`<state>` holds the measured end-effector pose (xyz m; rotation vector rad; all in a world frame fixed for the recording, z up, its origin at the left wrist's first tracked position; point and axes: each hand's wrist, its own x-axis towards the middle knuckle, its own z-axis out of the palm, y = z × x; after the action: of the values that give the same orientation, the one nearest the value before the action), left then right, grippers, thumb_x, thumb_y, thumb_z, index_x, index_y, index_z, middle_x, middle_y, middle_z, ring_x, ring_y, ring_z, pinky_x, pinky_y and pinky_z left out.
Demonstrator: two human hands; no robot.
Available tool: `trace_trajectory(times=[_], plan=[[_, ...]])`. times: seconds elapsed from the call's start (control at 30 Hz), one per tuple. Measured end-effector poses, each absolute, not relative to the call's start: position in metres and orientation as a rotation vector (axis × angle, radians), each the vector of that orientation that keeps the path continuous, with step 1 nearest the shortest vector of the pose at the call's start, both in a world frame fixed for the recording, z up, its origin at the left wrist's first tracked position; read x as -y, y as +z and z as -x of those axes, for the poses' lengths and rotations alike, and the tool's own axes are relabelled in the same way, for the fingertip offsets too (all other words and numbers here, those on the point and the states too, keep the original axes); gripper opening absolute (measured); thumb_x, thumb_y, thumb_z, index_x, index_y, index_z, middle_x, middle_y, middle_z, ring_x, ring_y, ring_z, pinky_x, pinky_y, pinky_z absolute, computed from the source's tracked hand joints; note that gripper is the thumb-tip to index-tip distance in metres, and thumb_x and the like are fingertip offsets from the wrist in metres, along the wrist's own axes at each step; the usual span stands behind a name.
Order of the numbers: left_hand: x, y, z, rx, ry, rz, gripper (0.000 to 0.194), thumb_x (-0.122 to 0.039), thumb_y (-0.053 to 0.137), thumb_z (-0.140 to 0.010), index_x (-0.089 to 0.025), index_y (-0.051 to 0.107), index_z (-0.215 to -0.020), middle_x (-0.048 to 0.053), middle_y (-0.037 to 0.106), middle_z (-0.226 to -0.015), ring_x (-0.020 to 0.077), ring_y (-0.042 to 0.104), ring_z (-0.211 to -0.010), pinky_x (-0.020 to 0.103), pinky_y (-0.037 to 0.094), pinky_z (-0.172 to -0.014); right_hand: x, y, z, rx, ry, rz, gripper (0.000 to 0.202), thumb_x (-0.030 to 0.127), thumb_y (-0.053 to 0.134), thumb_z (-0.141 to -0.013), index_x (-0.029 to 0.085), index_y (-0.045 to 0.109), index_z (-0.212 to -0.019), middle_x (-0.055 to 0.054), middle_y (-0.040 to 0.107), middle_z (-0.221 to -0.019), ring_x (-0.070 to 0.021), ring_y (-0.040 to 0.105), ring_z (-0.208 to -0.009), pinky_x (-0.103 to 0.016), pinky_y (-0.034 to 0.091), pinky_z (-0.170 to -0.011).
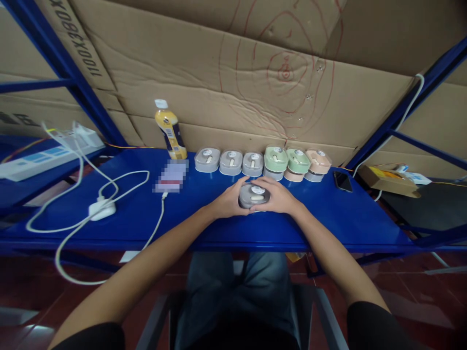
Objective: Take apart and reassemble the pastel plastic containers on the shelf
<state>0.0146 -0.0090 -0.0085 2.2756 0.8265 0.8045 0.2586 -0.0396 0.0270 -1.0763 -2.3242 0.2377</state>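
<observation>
Snugly, both hands [229, 200] [279, 196] grasp a gray container [251, 193], hiding much of its sides.

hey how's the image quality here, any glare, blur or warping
All in the head view: the blue post at left slants, probably from wide-angle stretch; bright glare on the floor, lower left; dim light beneath the blue table; a pixelated patch hides an item; fine print blurs on the white sticker of the grey box between left hand and right hand.
</observation>
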Motion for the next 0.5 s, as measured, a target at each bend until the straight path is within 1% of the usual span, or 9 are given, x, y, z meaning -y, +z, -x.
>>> trace_trajectory(times=[0.1,0.2,0.3,0.33,0.37,0.4,0.43,0.5], plan=[[0.009,-0.009,-0.015,-0.841,0.794,-2.284,0.122,-0.05,0.09,-0.068,-0.015,0.025,-0.165,0.025,0.052,-0.158,0.0448,0.051,-0.147,0.063,0.043,-0.121,0.04,0.026,-0.259,2.341,0.236,1.075,0.094,0.069,0.09,-0.071,0.026,0.062,-0.15,-0.014,0.066,-0.14,-0.037,0.067,-0.127,-0.056,0.055,-0.111],[0.009,-0.008,-0.015,-0.83,0.791,-2.325,0.117,-0.051,0.09,-0.069,-0.017,0.03,-0.164,0.024,0.048,-0.163,0.0447,0.05,-0.149,0.063,0.042,-0.122,0.039,0.023,-0.26,2.344,0.226,1.054,0.094,0.073,0.087,-0.072,0.027,0.061,-0.15,-0.013,0.066,-0.137,-0.0368,0.067,-0.125,-0.056,0.055,-0.11],[0.011,-0.008,-0.013,-0.803,0.809,-2.399,0.107,-0.049,0.088,-0.074,-0.02,0.035,-0.162,0.021,0.051,-0.161,0.0425,0.052,-0.147,0.06,0.043,-0.123,0.037,0.019,-0.262,2.329,0.232,1.033,0.101,0.079,0.085,-0.07,0.028,0.057,-0.153,-0.015,0.063,-0.142,-0.0391,0.063,-0.131,-0.059,0.053,-0.114],[0.012,-0.008,-0.012,-0.815,0.825,-2.426,0.104,-0.048,0.087,-0.075,-0.019,0.036,-0.162,0.02,0.053,-0.16,0.0416,0.053,-0.147,0.059,0.043,-0.123,0.037,0.019,-0.263,2.306,0.237,1.023,0.102,0.081,0.082,-0.072,0.028,0.055,-0.155,-0.016,0.061,-0.145,-0.0397,0.061,-0.135,-0.059,0.051,-0.115],[0.014,-0.007,-0.01,-0.842,0.85,-2.451,0.102,-0.046,0.086,-0.076,-0.018,0.037,-0.161,0.02,0.054,-0.158,0.0411,0.053,-0.146,0.058,0.044,-0.123,0.036,0.019,-0.265,2.267,0.237,1.013,0.1,0.082,0.078,-0.076,0.028,0.052,-0.156,-0.016,0.059,-0.148,-0.0397,0.059,-0.138,-0.06,0.05,-0.117],[0.015,-0.006,-0.009,-0.887,0.889,-2.468,0.102,-0.045,0.087,-0.076,-0.018,0.038,-0.16,0.021,0.054,-0.157,0.0409,0.053,-0.146,0.057,0.043,-0.123,0.036,0.021,-0.267,2.212,0.227,1.006,0.094,0.082,0.072,-0.082,0.028,0.051,-0.157,-0.016,0.058,-0.15,-0.0389,0.058,-0.14,-0.061,0.05,-0.117],[0.015,-0.003,-0.007,-0.955,0.95,-2.472,0.101,-0.044,0.087,-0.075,-0.017,0.038,-0.16,0.021,0.054,-0.157,0.041,0.053,-0.146,0.057,0.043,-0.124,0.035,0.022,-0.27,2.141,0.206,1.003,0.084,0.079,0.065,-0.09,0.028,0.051,-0.156,-0.016,0.058,-0.15,-0.0374,0.058,-0.139,-0.06,0.05,-0.117],[0.012,0.005,-0.007,-1.158,1.134,-2.416,0.102,-0.044,0.088,-0.075,-0.016,0.037,-0.159,0.022,0.053,-0.157,0.0415,0.052,-0.148,0.056,0.043,-0.124,0.034,0.028,-0.276,1.968,0.136,1.013,0.063,0.069,0.05,-0.103,0.027,0.056,-0.149,-0.016,0.062,-0.144,-0.0335,0.062,-0.132,-0.058,0.052,-0.114]])
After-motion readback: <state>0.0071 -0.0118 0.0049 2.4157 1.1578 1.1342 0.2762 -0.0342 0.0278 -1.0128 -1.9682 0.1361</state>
